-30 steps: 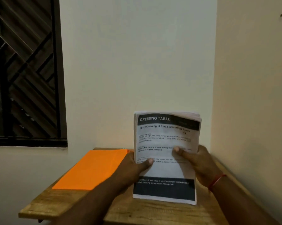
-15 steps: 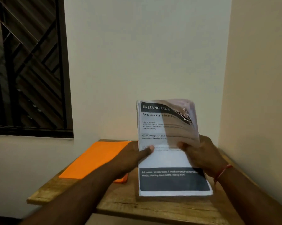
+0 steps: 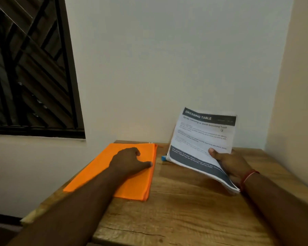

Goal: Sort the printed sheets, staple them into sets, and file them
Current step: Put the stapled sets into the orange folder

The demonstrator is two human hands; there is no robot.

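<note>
— Item one: by what was it held?
— Stack of white printed sheets (image 3: 203, 139), headed "DRESSING TABLE": gripped at its lower right edge by the right hand (image 3: 227, 162), thumb laid across the front; raised at a tilt above the wooden table (image 3: 185, 210).
— Item two?
— Flat orange folder (image 3: 135, 183), laid on the table's left side. The left hand (image 3: 130, 160) was rested upon it, fingers loosely bent, nothing grasped.

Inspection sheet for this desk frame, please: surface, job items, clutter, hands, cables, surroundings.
Surface: wooden table, visible grain.
Job's things: stack of printed white sheets headed DRESSING TABLE, held tilted; flat orange folder lying at left.
Clutter: small blue object behind the stack, unidentifiable.
Hands: left hand rests on the folder; right hand grips the stack.
Cables: nothing seen.
Surroundings: cream corner walls; dark grilled window at left.
</note>
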